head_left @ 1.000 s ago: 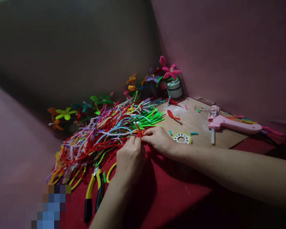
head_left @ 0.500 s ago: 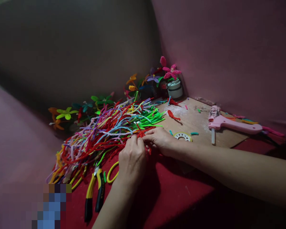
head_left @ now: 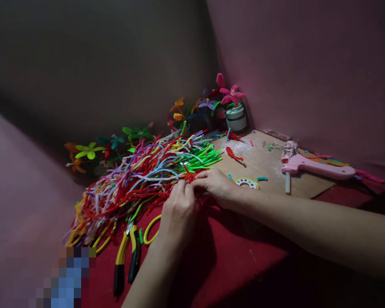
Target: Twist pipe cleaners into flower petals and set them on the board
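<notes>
Left hand (head_left: pixel 179 209) and right hand (head_left: pixel 214 187) meeting on a tiny red fuzzy piece (head_left: pixel 189 176)

So, nearest stuff first: the yellow-and-black pliers (head_left: pixel 135 250) lie left of the left forearm, handles toward the wearer. A yellow loop (head_left: pixel 145 234) pokes out beside that wrist, the rest of it hidden, so no clue what it belongs to.

Then the hands. Both are narrow, fingers pinched in on the red fuzzy piece, which sits at the fingertips, just past the left knuckles and left of the right hand. Looks like they share it about evenly, neither really nearer. A few short ends stick up; the fingers hide too much to tell its long axis.

What's in the way is the big pile of fuzzy stems (head_left: pixel 141 171), right behind and left of the fingertips. Can't tell if it touches the piece. Its green bundle (head_left: pixel 203 158) lies just beyond.

More room to the right: a tape roll (head_left: pixel 246 179) near the right wrist on the tan board (head_left: pixel 263 160), a loose red loop (head_left: pixel 234 154) farther back, and a pink glue gun (head_left: pixel 321 166) well apart.

Farthest back, a pink flower (head_left: pixel 232 95) shows above a pale jar (head_left: pixel 236 124).
</notes>
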The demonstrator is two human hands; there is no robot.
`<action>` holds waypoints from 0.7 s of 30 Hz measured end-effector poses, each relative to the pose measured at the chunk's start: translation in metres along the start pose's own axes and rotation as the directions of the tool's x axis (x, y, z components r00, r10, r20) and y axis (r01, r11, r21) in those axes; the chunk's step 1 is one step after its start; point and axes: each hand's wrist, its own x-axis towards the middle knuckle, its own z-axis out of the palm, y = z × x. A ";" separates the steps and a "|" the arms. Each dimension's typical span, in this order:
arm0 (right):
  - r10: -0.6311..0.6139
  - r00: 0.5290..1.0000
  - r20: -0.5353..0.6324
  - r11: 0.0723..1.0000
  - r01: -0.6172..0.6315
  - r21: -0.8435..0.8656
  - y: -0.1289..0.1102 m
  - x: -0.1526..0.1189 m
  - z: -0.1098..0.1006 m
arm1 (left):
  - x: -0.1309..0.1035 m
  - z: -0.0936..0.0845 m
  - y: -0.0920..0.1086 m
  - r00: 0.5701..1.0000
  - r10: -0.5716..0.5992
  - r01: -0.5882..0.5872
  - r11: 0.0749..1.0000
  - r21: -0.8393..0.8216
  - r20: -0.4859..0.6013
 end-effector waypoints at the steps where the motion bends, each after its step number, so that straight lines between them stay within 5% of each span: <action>1: 0.005 1.000 -0.002 1.000 -0.005 0.020 -0.001 0.000 0.000 | 0.002 0.000 -0.002 0.998 -0.048 0.045 0.995 -0.087 -0.033; 4: 0.013 1.000 -0.017 0.997 -0.012 0.073 -0.009 -0.001 0.001 | 0.007 -0.001 -0.010 0.945 -0.324 0.274 0.867 -0.417 -0.053; 6: 0.012 0.999 -0.044 0.995 -0.008 0.103 -0.014 -0.003 0.002 | 0.010 -0.003 -0.016 0.855 -0.508 0.453 0.633 -0.628 0.104; 8: 0.012 0.998 -0.054 0.993 -0.006 0.118 -0.017 -0.004 0.003 | 0.011 -0.004 -0.020 0.783 -0.525 0.559 0.358 -0.748 0.334; 11: 0.001 1.000 -0.013 0.993 0.001 0.117 -0.017 -0.004 0.004 | 0.011 -0.005 -0.020 0.776 -0.393 0.582 0.144 -0.801 0.493; 16: -0.042 0.998 0.036 0.994 0.038 0.103 -0.012 -0.004 0.002 | 0.010 -0.003 -0.014 0.794 -0.453 0.493 0.088 -0.866 0.406; 21: -0.014 0.997 0.078 0.993 0.005 0.115 -0.009 -0.005 0.003 | 0.008 0.003 -0.013 0.816 -0.498 0.440 0.205 -0.874 0.293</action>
